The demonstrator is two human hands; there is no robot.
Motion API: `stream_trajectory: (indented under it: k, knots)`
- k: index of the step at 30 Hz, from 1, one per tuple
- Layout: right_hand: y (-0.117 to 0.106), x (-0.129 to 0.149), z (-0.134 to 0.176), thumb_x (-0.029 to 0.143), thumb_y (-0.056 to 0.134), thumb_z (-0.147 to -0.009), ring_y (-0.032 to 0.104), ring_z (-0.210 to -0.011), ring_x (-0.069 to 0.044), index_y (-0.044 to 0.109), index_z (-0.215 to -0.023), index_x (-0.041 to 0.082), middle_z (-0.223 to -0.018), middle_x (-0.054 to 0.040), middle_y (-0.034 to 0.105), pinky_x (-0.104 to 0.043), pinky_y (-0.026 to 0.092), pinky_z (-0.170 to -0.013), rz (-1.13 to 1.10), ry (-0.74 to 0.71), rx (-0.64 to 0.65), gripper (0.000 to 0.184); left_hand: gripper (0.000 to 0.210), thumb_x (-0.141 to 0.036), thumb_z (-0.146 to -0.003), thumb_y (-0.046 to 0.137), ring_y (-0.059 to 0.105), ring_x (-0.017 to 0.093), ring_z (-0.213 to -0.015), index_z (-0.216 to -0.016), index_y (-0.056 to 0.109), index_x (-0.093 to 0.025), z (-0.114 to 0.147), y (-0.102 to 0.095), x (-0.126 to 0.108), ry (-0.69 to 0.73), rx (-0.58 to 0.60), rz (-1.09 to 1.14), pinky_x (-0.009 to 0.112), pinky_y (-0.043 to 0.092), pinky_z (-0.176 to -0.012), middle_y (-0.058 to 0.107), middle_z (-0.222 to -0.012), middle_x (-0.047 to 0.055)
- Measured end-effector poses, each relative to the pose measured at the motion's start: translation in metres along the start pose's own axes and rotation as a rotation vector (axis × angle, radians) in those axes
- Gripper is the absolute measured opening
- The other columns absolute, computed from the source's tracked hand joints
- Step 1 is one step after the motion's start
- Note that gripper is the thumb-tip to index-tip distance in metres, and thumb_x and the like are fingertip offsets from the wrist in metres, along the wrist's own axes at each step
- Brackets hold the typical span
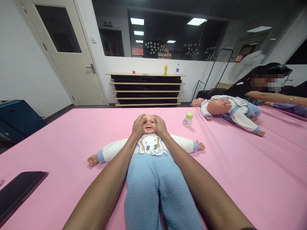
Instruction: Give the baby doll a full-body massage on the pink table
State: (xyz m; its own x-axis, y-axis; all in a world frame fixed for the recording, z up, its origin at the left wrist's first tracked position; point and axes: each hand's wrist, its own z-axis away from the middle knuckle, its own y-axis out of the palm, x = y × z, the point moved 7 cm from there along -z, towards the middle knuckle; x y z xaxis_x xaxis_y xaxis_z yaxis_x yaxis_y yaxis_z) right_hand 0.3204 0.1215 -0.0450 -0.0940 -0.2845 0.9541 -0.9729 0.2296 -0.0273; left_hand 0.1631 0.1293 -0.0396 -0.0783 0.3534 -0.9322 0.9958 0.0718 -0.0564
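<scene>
A baby doll (151, 175) lies face up on the pink sheet, feet toward me and arms spread wide. It wears a white top with an elephant face and light blue fleece trousers. My left hand (138, 127) is wrapped round one side of the doll's head (149, 125), and my right hand (161, 126) cups the other side. Both thumbs rest near its forehead; the face shows between them. To the right of the head stands a small white bottle (187, 121) with a green cap.
Two more dolls (219, 105) lie at the right, where a person (261, 83) in black reaches across. A dark phone or tablet (21, 191) rests at the left on the pink sheet (240, 166). Behind the table are stacked shelf boards (146, 91) holding bottles, and a blue suitcase (21, 118).
</scene>
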Motion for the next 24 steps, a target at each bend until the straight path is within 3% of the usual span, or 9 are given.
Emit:
stream_trajectory:
  k: [3, 6, 16, 24]
  knots:
    - [0.001, 0.003, 0.004, 0.049, 0.059, -0.078, 0.057, -0.113, -0.023, 0.064, -0.113, 0.021, -0.120, -0.0047, 0.065, -0.035, 0.043, -0.101, 0.001, 0.009, 0.037, 0.045, 0.053, -0.040, -0.076, 0.063, 0.058, 0.025, -0.113, -0.123, 0.063, -0.016, 0.001, 0.001, 0.001, -0.001, 0.016, -0.007, 0.036, 0.043, -0.102, 0.065, -0.121, 0.008]
    - [0.001, 0.004, 0.005, 0.052, 0.066, -0.074, 0.056, -0.113, -0.023, 0.063, -0.116, 0.021, -0.121, -0.0053, 0.064, -0.035, 0.044, -0.100, 0.001, 0.000, 0.047, 0.052, 0.052, -0.041, -0.077, 0.062, 0.057, 0.024, -0.115, -0.123, 0.063, -0.016, 0.000, 0.001, 0.002, 0.002, 0.015, 0.000, 0.036, 0.042, -0.104, 0.065, -0.123, 0.008]
    - [0.000, -0.007, -0.005, 0.039, 0.041, -0.086, 0.055, -0.116, -0.019, 0.067, -0.105, 0.020, -0.120, -0.0045, 0.065, -0.031, 0.038, -0.105, 0.008, -0.021, -0.030, 0.038, 0.043, -0.030, -0.085, 0.041, 0.053, 0.025, -0.122, -0.114, 0.068, -0.014, -0.002, -0.002, -0.001, 0.006, -0.018, 0.012, 0.034, 0.038, -0.108, 0.064, -0.127, 0.008]
    - [0.000, 0.001, 0.005, 0.052, 0.066, -0.075, 0.057, -0.114, -0.023, 0.063, -0.116, 0.020, -0.121, -0.0058, 0.064, -0.035, 0.044, -0.100, -0.017, -0.004, 0.033, 0.052, 0.051, -0.041, -0.076, 0.064, 0.058, 0.025, -0.113, -0.121, 0.064, -0.016, -0.001, 0.001, 0.003, 0.019, 0.019, 0.035, 0.037, 0.042, -0.104, 0.066, -0.120, 0.008]
